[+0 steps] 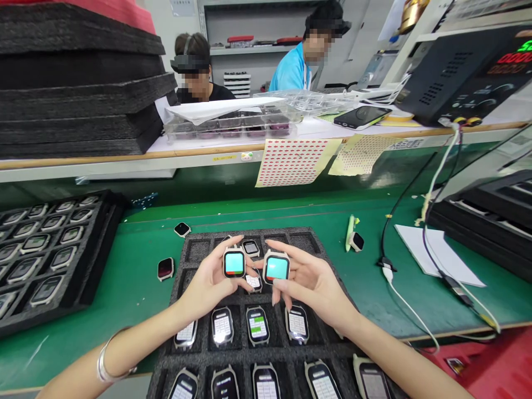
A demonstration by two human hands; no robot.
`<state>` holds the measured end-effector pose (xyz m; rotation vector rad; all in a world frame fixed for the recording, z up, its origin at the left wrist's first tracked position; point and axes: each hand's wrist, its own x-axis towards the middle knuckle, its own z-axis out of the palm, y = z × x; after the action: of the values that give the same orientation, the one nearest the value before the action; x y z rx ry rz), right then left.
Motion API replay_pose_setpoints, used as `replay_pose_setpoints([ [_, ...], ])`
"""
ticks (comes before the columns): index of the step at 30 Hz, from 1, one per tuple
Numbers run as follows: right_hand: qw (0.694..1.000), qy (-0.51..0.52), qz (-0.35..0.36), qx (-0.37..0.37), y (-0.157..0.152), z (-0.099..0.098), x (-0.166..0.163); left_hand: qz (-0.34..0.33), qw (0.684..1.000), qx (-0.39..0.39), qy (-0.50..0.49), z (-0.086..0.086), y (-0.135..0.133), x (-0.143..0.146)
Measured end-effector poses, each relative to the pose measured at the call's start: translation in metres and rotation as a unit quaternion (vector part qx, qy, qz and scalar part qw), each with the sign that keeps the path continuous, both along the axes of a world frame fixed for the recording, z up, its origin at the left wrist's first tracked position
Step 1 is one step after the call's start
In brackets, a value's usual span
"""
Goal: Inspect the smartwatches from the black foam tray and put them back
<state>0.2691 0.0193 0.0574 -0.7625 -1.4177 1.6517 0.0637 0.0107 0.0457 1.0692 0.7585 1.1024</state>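
Note:
My left hand (210, 282) grips a small smartwatch body (234, 262) whose screen glows teal with a red strip at the bottom. My right hand (307, 280) holds a second watch body (276, 267) with a teal screen, its fingers curled under it. Both are raised side by side just above a black foam tray (195, 249). The tray holds several more watch bodies with lit screens, such as one showing green (257, 325).
A second foam tray of dark-screened watches (45, 244) lies at the left. Loose watch bodies (165, 269) (182, 229) (356, 241) rest on the green mat. Cables (399, 288) and white paper (436, 252) lie at the right. Two people sit beyond the shelf.

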Motion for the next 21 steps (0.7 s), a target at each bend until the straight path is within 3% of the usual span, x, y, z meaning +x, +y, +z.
replay_pose_setpoints([
  [8,0.996,-0.058,0.060,0.011,0.010,0.000,0.007,0.020,1.000,-0.018,0.008,-0.002,0.002,-0.001],
  [13,0.974,-0.200,0.069,0.080,0.049,-0.010,0.019,0.014,1.000,-0.019,0.001,-0.008,0.000,-0.009],
  [16,0.901,-0.368,-0.002,0.228,0.080,-0.021,0.028,0.018,0.999,0.010,0.045,-0.017,0.002,-0.021],
  [18,0.840,-0.440,0.001,0.317,0.095,-0.028,0.033,0.037,0.987,0.064,0.140,-0.024,0.008,-0.035],
  [19,0.818,-0.460,0.020,0.344,0.100,-0.030,0.036,0.051,0.971,0.100,0.211,-0.027,0.012,-0.044],
  [21,0.792,-0.481,0.052,0.374,0.104,-0.031,0.038,0.080,0.909,0.172,0.371,-0.033,0.023,-0.063],
])
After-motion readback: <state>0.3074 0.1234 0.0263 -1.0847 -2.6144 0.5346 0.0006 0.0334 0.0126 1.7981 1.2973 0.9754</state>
